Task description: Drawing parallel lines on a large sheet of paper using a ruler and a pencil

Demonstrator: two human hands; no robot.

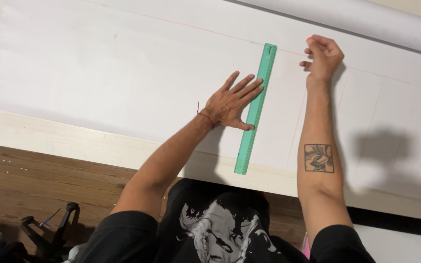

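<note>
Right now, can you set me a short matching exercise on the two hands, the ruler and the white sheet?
Things:
1. left hand
2. right hand
3. green ruler
4. white sheet

States:
A. lies under everything, marked with faint red lines
B. pressed flat, fingers spread, against the ruler
C. closed around something small and reddish
D. lies at a slant across the sheet

Pairs: 1-B, 2-C, 3-D, 4-A

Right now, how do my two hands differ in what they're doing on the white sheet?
The left hand lies flat with fingers spread, pressing beside the green ruler; the right hand is curled, pinching something small and reddish, apart from the ruler. The left wrist wears a red string; the right forearm has a square tattoo. Both are over the white sheet.
</note>
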